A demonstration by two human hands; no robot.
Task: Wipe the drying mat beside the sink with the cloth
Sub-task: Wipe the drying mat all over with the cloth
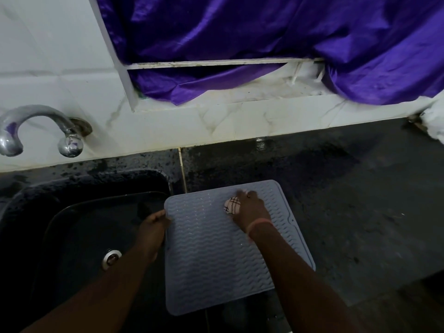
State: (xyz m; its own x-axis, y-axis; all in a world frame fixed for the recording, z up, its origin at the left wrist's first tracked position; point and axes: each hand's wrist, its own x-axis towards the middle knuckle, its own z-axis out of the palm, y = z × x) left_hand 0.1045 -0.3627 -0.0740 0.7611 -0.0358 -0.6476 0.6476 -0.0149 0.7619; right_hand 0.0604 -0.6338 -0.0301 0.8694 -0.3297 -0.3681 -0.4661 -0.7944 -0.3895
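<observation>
A grey-blue ribbed drying mat (211,260) lies on the dark counter just right of the sink, its near edge hanging past the counter's front. My right hand (251,210) presses a bunched pale checked cloth (231,205) onto the mat's far part. My left hand (153,224) pinches the mat's left edge near its far corner, above the sink.
A black sink (79,227) with a metal drain (111,258) sits at the left. A chrome tap (36,127) sticks out of the white tiled wall. The wet dark counter (348,188) stretches to the right. Purple curtain fabric (264,44) hangs over the window ledge behind.
</observation>
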